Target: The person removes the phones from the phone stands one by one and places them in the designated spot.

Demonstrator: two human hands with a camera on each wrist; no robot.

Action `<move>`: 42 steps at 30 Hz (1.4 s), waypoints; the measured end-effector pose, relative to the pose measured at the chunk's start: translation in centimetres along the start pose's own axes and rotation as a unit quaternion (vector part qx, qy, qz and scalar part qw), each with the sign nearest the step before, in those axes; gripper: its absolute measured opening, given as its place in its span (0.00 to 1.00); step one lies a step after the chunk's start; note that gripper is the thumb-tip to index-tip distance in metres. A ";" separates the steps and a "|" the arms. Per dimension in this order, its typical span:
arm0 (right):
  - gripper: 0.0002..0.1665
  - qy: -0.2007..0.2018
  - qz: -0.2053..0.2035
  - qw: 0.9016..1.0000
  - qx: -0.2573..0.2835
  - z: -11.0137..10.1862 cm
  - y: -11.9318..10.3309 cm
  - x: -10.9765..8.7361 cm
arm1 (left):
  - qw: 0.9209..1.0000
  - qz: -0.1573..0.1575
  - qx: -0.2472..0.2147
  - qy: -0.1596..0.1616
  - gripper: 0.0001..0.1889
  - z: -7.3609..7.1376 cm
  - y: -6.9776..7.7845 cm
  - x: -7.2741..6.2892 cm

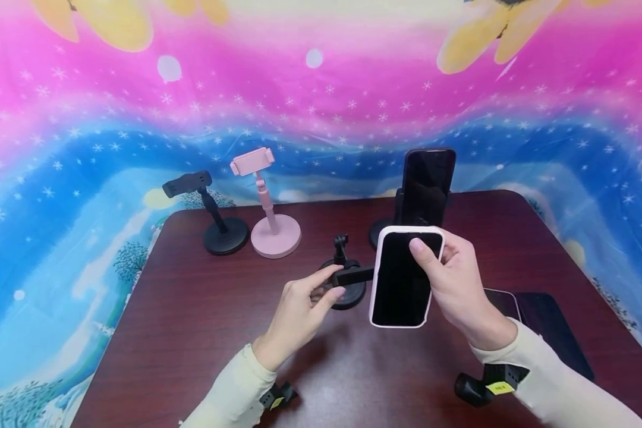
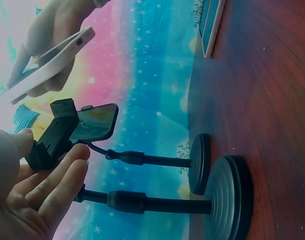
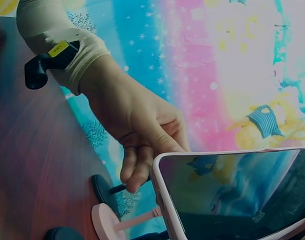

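My right hand (image 1: 462, 291) grips a smartphone (image 1: 400, 285) in a pale pinkish-white case, its dark screen facing me and the thumb over the upper screen. Left of it, my left hand (image 1: 296, 306) pinches the end of a black phone clamp (image 1: 353, 275) between thumb and fingers. This clamp tops a black phone stand whose round base (image 1: 357, 297) rests on the table. In the left wrist view, the clamp (image 2: 55, 135) is tilted, nothing between its ends, and the phone (image 2: 52, 65) is held apart from it.
A black stand (image 1: 226, 235) and a pink stand (image 1: 275, 238) stand at the back left of the table (image 1: 203, 333). Behind my right hand, another stand carries a dark phone (image 1: 428, 184). A black tablet-like device (image 1: 553, 330) and a pale-edged phone (image 1: 505, 302) lie at right.
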State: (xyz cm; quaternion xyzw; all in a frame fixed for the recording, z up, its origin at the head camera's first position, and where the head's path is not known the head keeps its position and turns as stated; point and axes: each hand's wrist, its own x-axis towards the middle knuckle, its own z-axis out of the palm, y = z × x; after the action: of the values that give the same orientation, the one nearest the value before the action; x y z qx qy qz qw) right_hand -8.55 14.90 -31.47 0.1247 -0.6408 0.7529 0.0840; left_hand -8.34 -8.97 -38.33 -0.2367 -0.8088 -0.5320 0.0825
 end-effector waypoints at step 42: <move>0.15 0.044 0.055 0.997 -0.021 -5.3 2.9 -2.1 | 0.995 0.012 -0.098 0.030 0.15 -0.1 -0.7 0.6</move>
State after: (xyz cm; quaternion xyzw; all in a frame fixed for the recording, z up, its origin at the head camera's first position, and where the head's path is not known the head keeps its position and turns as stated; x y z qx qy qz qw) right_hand -7.78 19.77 -35.58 0.0541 -0.6581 0.7474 0.0733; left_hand -9.20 -9.14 -38.58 -0.2374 -0.7469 -0.6148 0.0890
